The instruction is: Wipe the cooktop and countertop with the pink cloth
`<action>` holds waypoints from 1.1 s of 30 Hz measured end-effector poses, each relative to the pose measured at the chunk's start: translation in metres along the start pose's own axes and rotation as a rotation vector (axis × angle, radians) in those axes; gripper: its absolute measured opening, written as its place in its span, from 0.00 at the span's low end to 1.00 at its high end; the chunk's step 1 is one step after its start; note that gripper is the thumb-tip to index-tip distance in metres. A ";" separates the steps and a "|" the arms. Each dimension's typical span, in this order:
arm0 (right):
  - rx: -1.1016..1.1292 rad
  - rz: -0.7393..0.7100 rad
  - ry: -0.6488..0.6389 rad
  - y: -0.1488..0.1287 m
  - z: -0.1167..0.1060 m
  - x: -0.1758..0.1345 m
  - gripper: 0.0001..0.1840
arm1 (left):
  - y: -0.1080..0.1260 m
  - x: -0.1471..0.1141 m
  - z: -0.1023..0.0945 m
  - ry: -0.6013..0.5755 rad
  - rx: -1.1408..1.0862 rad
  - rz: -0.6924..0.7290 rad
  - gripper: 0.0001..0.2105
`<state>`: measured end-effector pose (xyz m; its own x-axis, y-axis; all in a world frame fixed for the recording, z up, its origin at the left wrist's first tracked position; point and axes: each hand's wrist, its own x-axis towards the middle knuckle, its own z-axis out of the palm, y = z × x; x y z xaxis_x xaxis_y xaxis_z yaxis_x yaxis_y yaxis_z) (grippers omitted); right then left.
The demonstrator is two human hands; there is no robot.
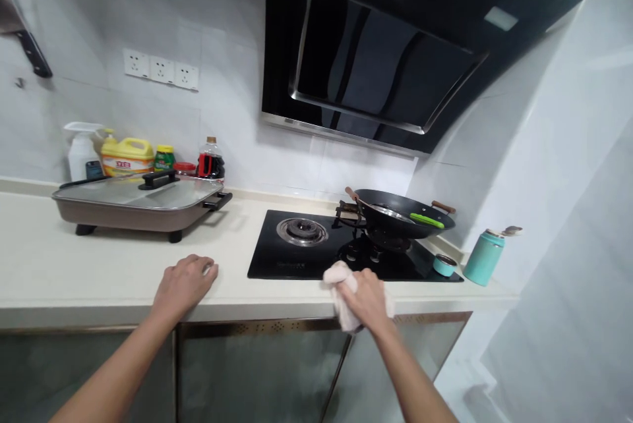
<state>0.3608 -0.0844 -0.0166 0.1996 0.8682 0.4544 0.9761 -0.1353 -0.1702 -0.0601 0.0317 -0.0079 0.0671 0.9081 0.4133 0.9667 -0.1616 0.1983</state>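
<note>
A pale, crumpled cloth (339, 274) is bunched under my right hand (366, 298), whose fingers are closed around it at the front edge of the black glass gas stove (277, 266). Part of the cloth hangs over the counter's front edge. To the left, my left hand (186, 283) rests on the white countertop (232, 288) with its fingers loosely bent. A small gap shows by its thumb, and I see nothing held there. The left burner (302, 230) is bare. On the right burner sits a dark wok (410, 228) with a bright green-handled utensil (427, 220) in it.
A lidded electric pan (133, 212) stands at the left, before several bottles, including a yellow jug (127, 154). A teal flask (484, 258) and a teal cup (444, 265) are right of the wok. The range hood (376, 67) overhangs the stove. A knife (34, 54) hangs upper left.
</note>
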 end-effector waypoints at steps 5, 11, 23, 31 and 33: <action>0.155 -0.316 -0.075 -0.105 0.013 0.007 0.20 | -0.001 -0.003 0.000 0.037 -0.024 -0.011 0.23; 0.196 -0.633 -0.076 -0.153 0.020 0.043 0.22 | -0.004 -0.004 0.001 0.056 -0.005 -0.002 0.22; 0.050 -0.058 -0.184 -0.054 0.051 0.119 0.30 | -0.003 -0.006 0.000 0.037 -0.042 0.004 0.23; 0.110 0.057 -0.243 -0.049 0.065 0.166 0.41 | -0.012 -0.001 0.007 0.022 -0.067 0.000 0.25; 0.124 0.092 -0.249 -0.047 0.065 0.177 0.42 | -0.013 0.000 0.007 0.018 -0.079 -0.018 0.25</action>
<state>0.3450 0.1064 0.0147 0.2441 0.9477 0.2058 0.9339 -0.1725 -0.3131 -0.0714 0.0364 -0.0163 0.0444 0.9041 0.4249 0.9453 -0.1756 0.2749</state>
